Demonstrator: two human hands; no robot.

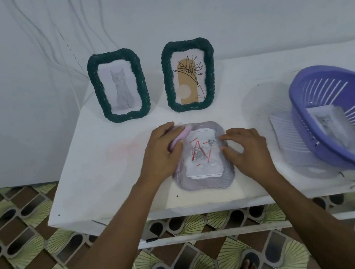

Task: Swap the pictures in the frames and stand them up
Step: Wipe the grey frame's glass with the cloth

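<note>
A pale lilac frame point(205, 181) lies flat near the table's front edge, holding a white picture with red strokes point(201, 154). My left hand point(162, 150) grips the frame's upper left corner, fingers curled around a pink piece there. My right hand point(246, 146) rests on the frame's right edge with fingers spread. Behind stand two upright dark green braided frames: the left one point(118, 86) shows a grey cat, the right one point(190, 75) shows a line-drawn flower on a tan arch.
The white table point(98, 170) stands against a white wall. A purple slotted basket point(342, 122) sits tilted at the right with a cat picture point(328, 122) inside, resting on a stack of white sheets point(289, 140). Patterned floor lies below.
</note>
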